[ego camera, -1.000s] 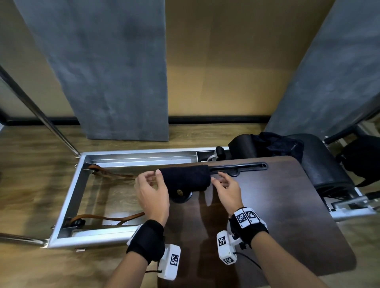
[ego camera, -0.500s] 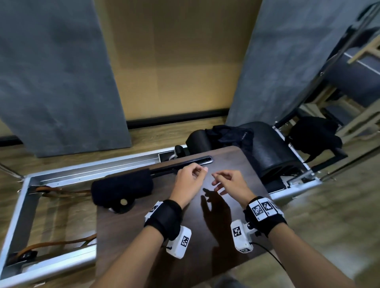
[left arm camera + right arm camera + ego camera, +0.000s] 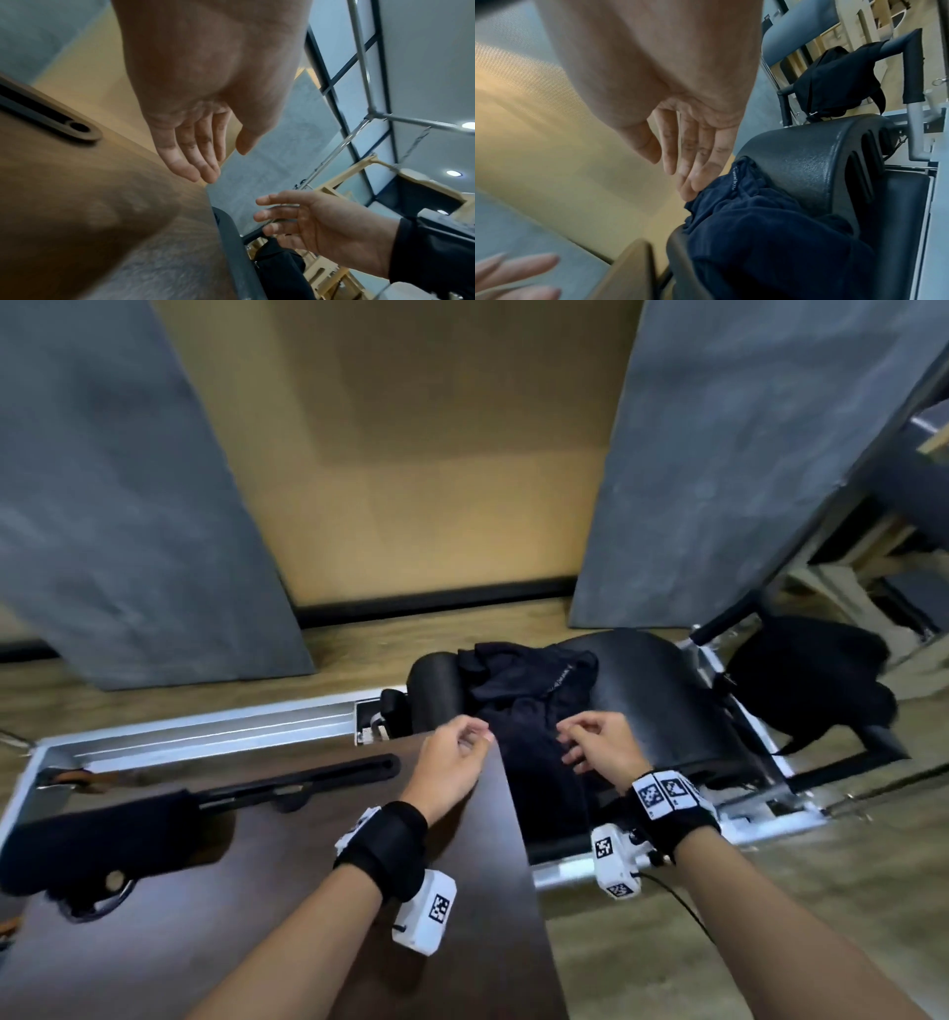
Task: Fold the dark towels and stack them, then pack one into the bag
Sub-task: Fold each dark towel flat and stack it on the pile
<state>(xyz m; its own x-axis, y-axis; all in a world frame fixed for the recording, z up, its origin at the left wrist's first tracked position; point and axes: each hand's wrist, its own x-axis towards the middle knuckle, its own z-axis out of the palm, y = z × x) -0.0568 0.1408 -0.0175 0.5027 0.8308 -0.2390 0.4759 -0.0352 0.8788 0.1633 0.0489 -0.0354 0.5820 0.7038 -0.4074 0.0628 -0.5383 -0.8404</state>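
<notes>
A crumpled pile of dark navy towels (image 3: 529, 706) (image 3: 757, 223) lies on a black arched pad just past the right edge of the brown board (image 3: 308, 916). My left hand (image 3: 475, 737) (image 3: 205, 162) hovers over the board's far right corner, fingers loosely bent, holding nothing. My right hand (image 3: 575, 742) (image 3: 677, 166) hangs over the pile with relaxed fingers, its fingertips close to the cloth's upper edge. A folded dark towel (image 3: 102, 839) rests on the board's left end. A black bag (image 3: 806, 680) (image 3: 834, 85) hangs on a padded bar at the right.
The black arched pad (image 3: 667, 690) sits inside a silver metal frame (image 3: 205, 726) on a wooden floor. A long dark slot (image 3: 308, 778) runs across the board. Grey panels lean on the wall behind. Wooden equipment stands at the far right.
Both hands let go of the folded towel at the board's left and moved right to above the navy pile. The view swung right with them.
</notes>
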